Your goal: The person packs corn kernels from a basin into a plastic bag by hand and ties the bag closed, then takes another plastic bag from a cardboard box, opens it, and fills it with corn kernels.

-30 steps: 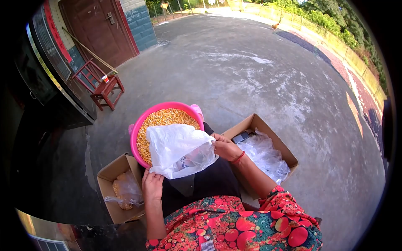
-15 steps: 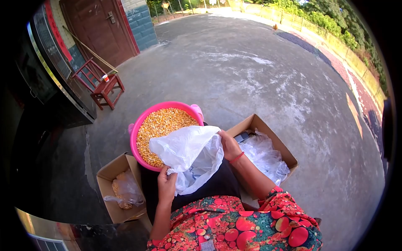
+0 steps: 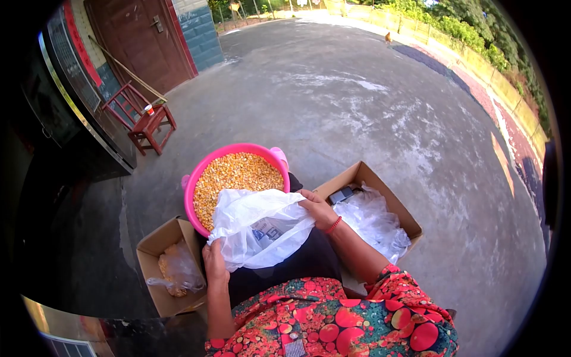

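Observation:
A thin white plastic bag (image 3: 256, 244) is stretched between my hands above my lap, its mouth spread wide and some dark printing showing inside. My left hand (image 3: 215, 262) pinches the bag's left edge. The right edge is gripped by my right hand (image 3: 319, 209), which has a red bracelet at the wrist. Just beyond the bag stands a pink basin (image 3: 189, 199) full of yellow corn kernels (image 3: 238, 169); the bag covers part of its near side.
To the right, a cardboard box (image 3: 389, 202) holds clear plastic bags (image 3: 375, 223) and a dark small object (image 3: 341, 195). Another cardboard box (image 3: 151, 244) on the left contains a bag of corn (image 3: 173, 271). A red wooden chair (image 3: 148, 124) with a cup stands by the door.
My left hand has moved left and slightly down, and my right hand a little left and down. The bag's mouth has been pulled wider, exposing the printing.

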Motion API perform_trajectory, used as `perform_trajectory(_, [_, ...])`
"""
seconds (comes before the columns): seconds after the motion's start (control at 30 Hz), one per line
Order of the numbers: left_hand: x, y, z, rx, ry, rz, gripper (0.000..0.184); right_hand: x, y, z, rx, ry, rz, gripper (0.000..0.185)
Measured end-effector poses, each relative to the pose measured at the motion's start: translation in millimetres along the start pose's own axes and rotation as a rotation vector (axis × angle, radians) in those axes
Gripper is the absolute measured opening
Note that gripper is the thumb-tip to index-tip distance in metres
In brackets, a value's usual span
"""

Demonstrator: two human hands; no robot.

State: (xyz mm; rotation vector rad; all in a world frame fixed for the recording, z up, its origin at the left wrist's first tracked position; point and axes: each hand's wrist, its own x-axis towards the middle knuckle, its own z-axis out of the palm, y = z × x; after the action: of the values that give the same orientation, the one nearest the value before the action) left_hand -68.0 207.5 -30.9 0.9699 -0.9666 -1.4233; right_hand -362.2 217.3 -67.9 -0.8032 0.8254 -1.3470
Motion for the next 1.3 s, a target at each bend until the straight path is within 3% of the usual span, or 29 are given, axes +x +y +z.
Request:
perform_trajectory(0.13, [7.9,-0.1,-20.1,-0.010,0.039,-0.007,0.024,-14.9,-30.6,20.6,-0.262,-0.130,0.057,0.031])
perform_trajectory(0.17, [9.8,-2.0,-25.1,0.026,0.038,0.021,0.023,-15.5,-32.6,24.6,-0.228,-0.161,0.056,0.038])
perform_trajectory(0.23, [9.3,1.5,-26.4,0.046,-0.016,0.042,0.026,-22.3,-45.2,36.4,-0.256,-0.184,0.107,0.035])
perform_trajectory(0.33, [1.0,16.5,-12.8,0.148,-0.099,0.207,0.036,-11.7,-39.1,17.9,-0.355,-0.245,0.048,0.037])
perform_trajectory(0.37, [2.5,16.6,-17.3,0.147,-0.081,0.199,0.036,-9.0,-37.8,19.1,-0.291,-0.116,0.059,0.032])
perform_trajectory(0.43, [5.7,12.5,-25.7,0.209,-0.241,0.096,0.030,6.9,-34.0,9.8,-0.216,0.006,-0.002,0.030])
perform_trajectory(0.47, [8.0,6.2,-24.9,0.303,-0.214,0.129,0.018,13.8,-36.1,12.3,-0.215,0.066,-0.044,0.029])
perform_trajectory(0.5, [13.1,3.1,-27.5,0.303,-0.210,0.120,0.018,21.4,-39.7,16.3,-0.214,0.127,-0.087,0.029])
perform_trajectory(0.57, [26.7,-3.2,-32.5,0.572,-0.219,0.133,0.019,36.1,-53.1,29.6,-0.259,0.159,-0.192,0.027])
perform_trajectory(0.67, [46.5,-1.4,-15.9,0.324,-0.049,0.229,0.029,58.9,-77.6,57.8,-0.344,0.174,-0.264,0.028])
perform_trajectory(0.73, [59.5,10.3,-2.2,0.161,0.046,0.246,0.030,69.5,-90.2,77.6,-0.821,0.240,-0.524,0.032])
perform_trajectory(0.77, [66.6,15.9,4.0,0.014,0.113,0.230,0.031,70.3,-95.1,89.4,-0.824,0.236,-0.521,0.032])
perform_trajectory(0.83, [79.9,14.0,5.1,-0.136,0.188,0.212,0.033,72.4,-105.5,113.5,-1.278,0.446,-1.065,0.039])
perform_trajectory(0.87, [88.4,4.8,2.1,-0.159,0.222,0.231,0.032,69.1,-108.7,124.3,-1.285,0.466,-1.093,0.040])
perform_trajectory(0.9, [93.5,3.3,2.6,-0.180,0.255,0.250,0.033,64.3,-109.7,132.7,-1.285,0.463,-1.091,0.040])
perform_trajectory(1.1, [101.8,-12.7,14.0,-0.095,0.222,0.275,0.031,76.0,-54.0,164.2,-1.243,-0.139,-0.916,0.034])
perform_trajectory(1.17, [105.5,-13.4,12.4,-0.129,0.259,0.292,0.033,90.7,-9.0,145.8,-1.470,-0.134,-0.819,0.035])
perform_trajectory(1.23, [115.7,-20.5,-2.6,-0.153,0.265,0.315,0.033,101.4,38.9,101.9,-1.782,-0.227,-0.506,0.036])
perform_trajectory(1.3, [120.4,-14.3,-7.9,-0.128,0.314,0.360,0.033,102.9,63.1,78.6,-1.808,-0.152,-0.331,0.036])
